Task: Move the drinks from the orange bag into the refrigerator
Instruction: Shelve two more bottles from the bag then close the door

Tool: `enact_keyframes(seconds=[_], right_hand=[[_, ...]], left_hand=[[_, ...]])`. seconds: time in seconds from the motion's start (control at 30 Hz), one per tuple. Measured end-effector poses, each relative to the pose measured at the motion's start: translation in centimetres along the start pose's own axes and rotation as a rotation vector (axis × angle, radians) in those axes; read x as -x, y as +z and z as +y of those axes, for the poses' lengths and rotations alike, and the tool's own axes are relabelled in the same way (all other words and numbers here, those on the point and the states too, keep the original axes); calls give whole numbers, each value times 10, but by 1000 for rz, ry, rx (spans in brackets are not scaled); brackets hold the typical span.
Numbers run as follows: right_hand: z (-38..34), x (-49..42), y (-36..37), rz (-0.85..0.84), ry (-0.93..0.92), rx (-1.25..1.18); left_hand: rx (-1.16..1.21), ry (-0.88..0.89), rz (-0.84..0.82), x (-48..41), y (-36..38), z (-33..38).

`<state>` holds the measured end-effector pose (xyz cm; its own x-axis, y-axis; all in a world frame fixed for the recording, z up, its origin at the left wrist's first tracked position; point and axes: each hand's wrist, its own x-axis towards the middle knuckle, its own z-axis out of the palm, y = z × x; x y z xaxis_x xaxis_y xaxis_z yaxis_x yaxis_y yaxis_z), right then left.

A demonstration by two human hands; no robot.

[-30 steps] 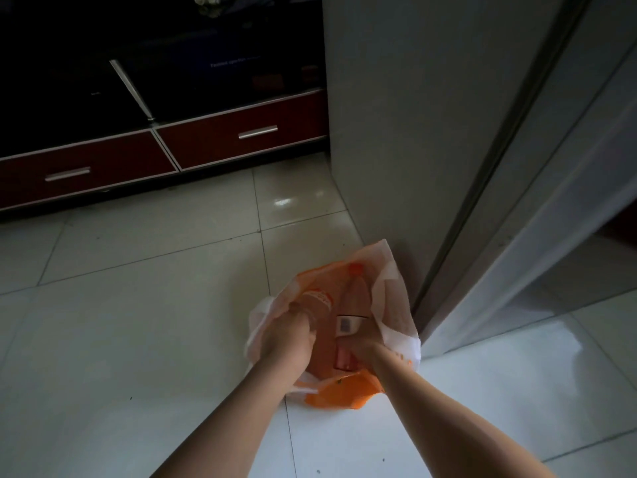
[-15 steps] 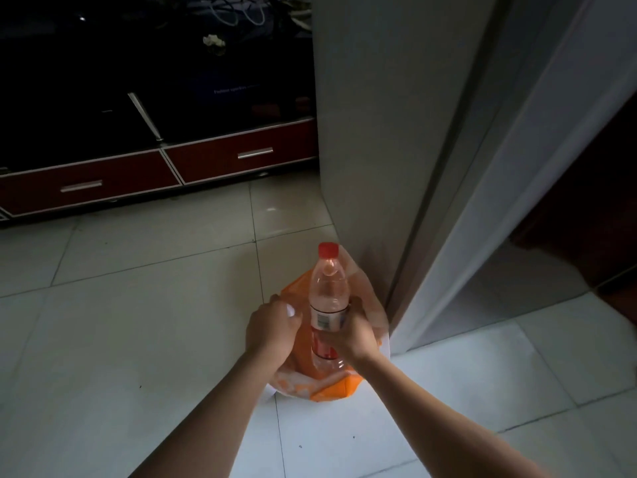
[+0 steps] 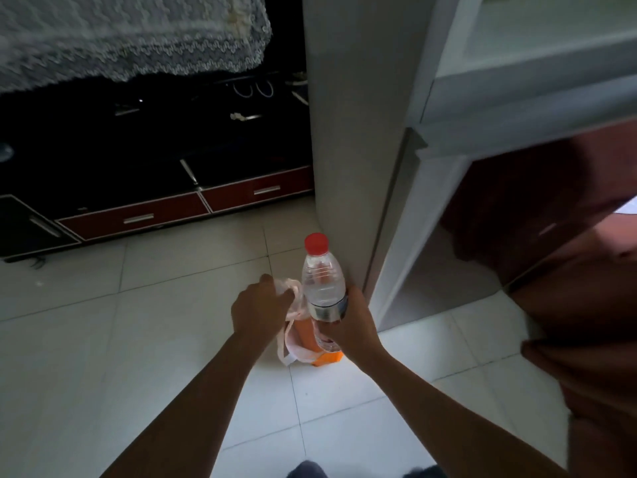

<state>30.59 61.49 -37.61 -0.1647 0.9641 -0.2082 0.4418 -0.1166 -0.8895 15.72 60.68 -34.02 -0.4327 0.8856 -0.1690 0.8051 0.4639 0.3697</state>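
A clear plastic bottle (image 3: 322,284) with a red cap stands upright in my right hand (image 3: 350,327), which grips its lower half. It is lifted above the orange bag (image 3: 312,350), which sits on the tiled floor beside the refrigerator. My left hand (image 3: 260,310) grips the bag's whitish handle (image 3: 293,293) and holds it up. The refrigerator (image 3: 351,132) is a tall grey body just right of the bottle, and its door (image 3: 431,188) stands open. What else is inside the bag is hidden.
A dark TV cabinet with red drawers (image 3: 138,215) runs along the far wall at the left. A white lace cloth (image 3: 131,36) hangs over its top. A reddish-brown surface (image 3: 558,236) fills the right side. Pale floor tiles (image 3: 103,339) spread to the left.
My right hand has lifted the bottle out of the bag and raised it. My left hand has kept hold of the bag's handle. The view has tilted upward, showing more of the refrigerator.
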Motion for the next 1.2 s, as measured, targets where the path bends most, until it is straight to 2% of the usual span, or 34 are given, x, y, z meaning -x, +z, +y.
enact_keyframes(seconds=[0.17,0.33,0.7,0.83,1.03,1.2], right_hand=[[-80,69,-65,-6,10,-67],[-142,126,-128,98,-12,-122],[-189,214,-252,234,-151,-171],[-201,241,-292,250,-190,-189],[-233,257,-350,372,-289,-154],[-265,259,-391,424,-377,-222]], left_hand=[[10,45,-15,59,-95,37],[10,127,-49,114,-165,81],[125,281,-64,223,-217,167],[295,322,-5,253,-235,209],[308,552,204,273,-281,275],[359,718,349,281,-317,316]])
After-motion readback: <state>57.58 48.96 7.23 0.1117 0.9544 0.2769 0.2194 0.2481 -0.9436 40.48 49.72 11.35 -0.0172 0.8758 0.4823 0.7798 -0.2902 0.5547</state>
